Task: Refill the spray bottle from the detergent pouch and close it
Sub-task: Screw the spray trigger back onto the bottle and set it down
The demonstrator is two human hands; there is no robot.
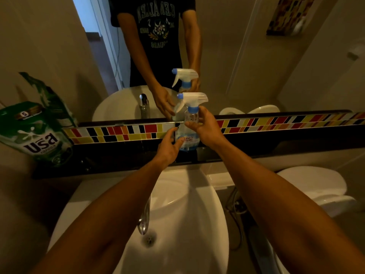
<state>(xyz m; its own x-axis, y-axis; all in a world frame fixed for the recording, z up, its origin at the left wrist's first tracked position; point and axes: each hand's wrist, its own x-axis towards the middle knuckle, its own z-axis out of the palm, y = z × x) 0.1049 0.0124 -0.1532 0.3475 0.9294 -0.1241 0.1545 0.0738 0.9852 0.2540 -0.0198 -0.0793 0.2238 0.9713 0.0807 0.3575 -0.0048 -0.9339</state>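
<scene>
A clear spray bottle [188, 133] with a white trigger head and blue collar stands on the dark ledge behind the sink. Its head is on. My right hand [205, 127] wraps the bottle's upper body just under the collar. My left hand [170, 144] sits at the bottle's lower left, fingers spread, fingertips touching near the label. A green detergent pouch [36, 133] stands at the ledge's far left, apart from both hands.
A white sink [183, 220] with a chrome tap [145, 216] lies below my arms. The dark ledge [110, 159] runs under a coloured tile strip and a mirror. A white toilet [314, 186] is at the right.
</scene>
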